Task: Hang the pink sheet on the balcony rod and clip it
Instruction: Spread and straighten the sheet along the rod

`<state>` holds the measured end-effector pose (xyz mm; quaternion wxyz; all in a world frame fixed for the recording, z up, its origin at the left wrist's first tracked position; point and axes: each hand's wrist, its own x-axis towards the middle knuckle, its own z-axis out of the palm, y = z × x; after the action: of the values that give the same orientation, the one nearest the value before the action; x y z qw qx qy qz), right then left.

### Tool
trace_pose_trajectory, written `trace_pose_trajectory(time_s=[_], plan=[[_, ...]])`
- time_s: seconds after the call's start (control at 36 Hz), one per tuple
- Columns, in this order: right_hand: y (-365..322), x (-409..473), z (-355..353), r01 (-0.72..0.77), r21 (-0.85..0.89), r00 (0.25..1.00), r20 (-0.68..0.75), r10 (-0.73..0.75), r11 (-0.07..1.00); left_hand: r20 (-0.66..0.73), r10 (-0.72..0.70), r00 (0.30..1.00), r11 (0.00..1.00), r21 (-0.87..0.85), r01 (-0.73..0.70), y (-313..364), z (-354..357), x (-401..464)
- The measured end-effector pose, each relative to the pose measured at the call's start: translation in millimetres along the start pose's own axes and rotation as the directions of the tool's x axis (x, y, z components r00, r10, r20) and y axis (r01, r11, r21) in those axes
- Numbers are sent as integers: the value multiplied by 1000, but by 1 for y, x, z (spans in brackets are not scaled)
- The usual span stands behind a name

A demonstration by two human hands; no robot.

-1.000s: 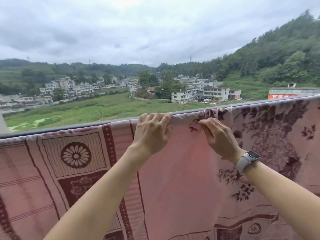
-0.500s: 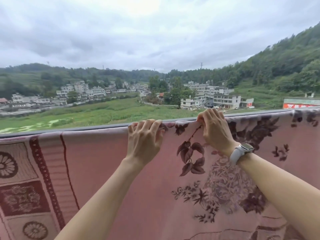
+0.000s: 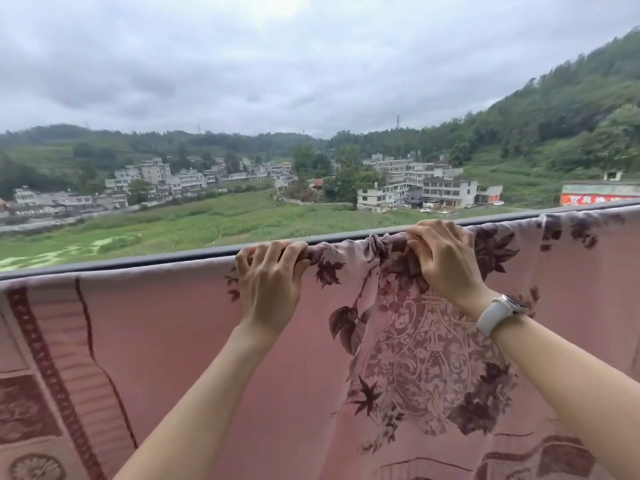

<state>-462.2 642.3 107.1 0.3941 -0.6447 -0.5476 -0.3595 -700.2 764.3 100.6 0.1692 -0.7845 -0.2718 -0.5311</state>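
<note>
The pink sheet [image 3: 180,334], patterned with dark maroon leaves and borders, hangs over the grey balcony rod [image 3: 145,259], which runs across the view from lower left to upper right. My left hand [image 3: 272,282] grips the sheet's top fold on the rod, fingers curled over it. A little to the right, my right hand [image 3: 441,258], with a white watch on its wrist, pinches a bunched fold of cloth at the rod. The fabric between the two hands is gathered into wrinkles. No clip is visible.
Beyond the rod lie green fields, a cluster of white buildings [image 3: 415,188] and wooded hills under a cloudy sky. The sheet fills the whole lower half of the view.
The sheet has slid left along the rod under both hands; the flower panel moved out to the lower left. A bunch of cloth has gathered by my right hand.
</note>
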Motion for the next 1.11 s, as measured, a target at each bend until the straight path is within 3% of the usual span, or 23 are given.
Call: trace_pose_trajectory(time_s=[0.14, 0.28, 0.36, 0.44, 0.53, 0.58, 0.61, 0.69, 0.75, 0.83, 0.92, 1.0, 1.11], plan=[[5, 11, -7, -72, 58, 997, -1, 72, 996, 3, 2, 1000, 1000, 15, -2, -4, 3, -4], [44, -1, -21, -259, -18, 951, -182, 252, 966, -15, 30, 999, 999, 34, -29, -13, 2, -8], [49, -19, -19, -204, -63, 966, -175, 190, 977, -2, 9, 1000, 999, 40, -9, -9, 1, -9], [52, -30, -20, -60, -160, 990, -139, 38, 985, -43, -29, 999, 1000, -7, 28, -1, 1, -7], [60, -37, -27, 115, -211, 993, -8, -119, 971, -12, -14, 1000, 995, -95, 13, 22, 3, 0], [63, -41, -32, 166, -142, 983, 104, -153, 976, 69, 34, 997, 990, -139, -24, 46, 9, 8], [63, -41, -35, 124, -66, 987, 114, -116, 990, 111, 68, 991, 986, -158, -49, 59, 14, 14], [68, -30, -45, -118, 201, 993, 15, 117, 973, 204, 191, 960, 968, -200, -150, 101, 32, 35], [79, -21, -50, -179, 244, 980, -41, 194, 953, 223, 257, 940, 953, -218, -209, 128, 48, 47], [114, -9, -57, -175, 66, 976, -123, 182, 982, 257, 281, 924, 944, -250, -218, 168, 71, 62], [166, -1, -66, -172, -115, 984, -59, 166, 978, 277, 235, 932, 958, -226, -175, 201, 95, 71], [206, 6, -75, -128, -110, 991, 24, 132, 986, 233, 169, 958, 981, -137, -140, 226, 116, 74], [224, 19, -78, 42, -123, 994, 101, -29, 992, 206, 95, 974, 995, -40, -88, 253, 131, 76]])
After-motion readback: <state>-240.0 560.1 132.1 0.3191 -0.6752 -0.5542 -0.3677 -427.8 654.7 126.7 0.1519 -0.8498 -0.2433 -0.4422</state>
